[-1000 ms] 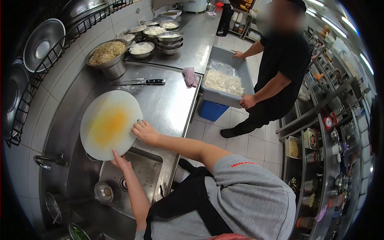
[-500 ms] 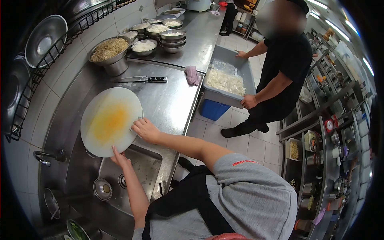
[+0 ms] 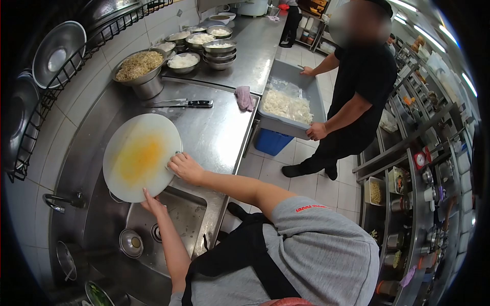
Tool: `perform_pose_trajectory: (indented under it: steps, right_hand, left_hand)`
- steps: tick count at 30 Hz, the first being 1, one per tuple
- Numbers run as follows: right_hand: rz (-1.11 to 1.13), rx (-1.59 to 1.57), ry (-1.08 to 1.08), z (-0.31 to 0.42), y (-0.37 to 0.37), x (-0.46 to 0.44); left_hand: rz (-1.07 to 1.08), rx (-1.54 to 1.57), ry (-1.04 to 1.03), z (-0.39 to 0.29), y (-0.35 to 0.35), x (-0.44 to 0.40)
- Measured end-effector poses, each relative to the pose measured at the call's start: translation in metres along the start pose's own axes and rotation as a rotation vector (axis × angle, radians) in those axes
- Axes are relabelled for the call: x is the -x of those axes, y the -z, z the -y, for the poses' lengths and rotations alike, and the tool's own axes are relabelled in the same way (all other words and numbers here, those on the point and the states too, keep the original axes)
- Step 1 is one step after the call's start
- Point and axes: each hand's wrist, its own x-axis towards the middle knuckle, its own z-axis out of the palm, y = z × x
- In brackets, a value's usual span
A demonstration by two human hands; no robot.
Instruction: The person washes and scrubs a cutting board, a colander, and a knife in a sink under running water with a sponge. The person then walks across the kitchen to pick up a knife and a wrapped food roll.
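Observation:
A round white cutting board (image 3: 118,168) with a yellow-orange stain in its middle is tilted over the left end of the sink. My left hand (image 3: 153,202) grips its lower edge, thumb on top and the other fingers mostly hidden beneath. My right hand (image 3: 186,168) is closed at the board's right edge, its fingers curled; a small shiny bit shows by the fingertips, too small to name. Above the board, a knife with a black handle (image 3: 200,103) lies on the steel counter (image 3: 214,127).
A sink (image 3: 189,209) holds a small metal bowl (image 3: 131,243); a faucet (image 3: 64,200) is left. Noodles fill a bowl (image 3: 139,66), near stacked rice bowls (image 3: 219,56). A pink cloth (image 3: 244,98) lies at the counter edge. A co-worker (image 3: 362,76) holds a grey tub (image 3: 267,113).
The board and my hands are almost where they were, the board very slightly lower. The co-worker's rear foot has shifted, and the tub has moved a little to the left.

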Motion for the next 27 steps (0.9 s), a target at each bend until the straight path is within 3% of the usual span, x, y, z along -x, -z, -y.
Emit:
perform_pose_trajectory:
  steps: [27]
  right_hand:
    - [-0.080,0.025,0.016,0.0011,-0.0018,0.0011]
  left_hand:
    - [0.016,0.074,-0.016,0.0042,-0.0012,0.0001]
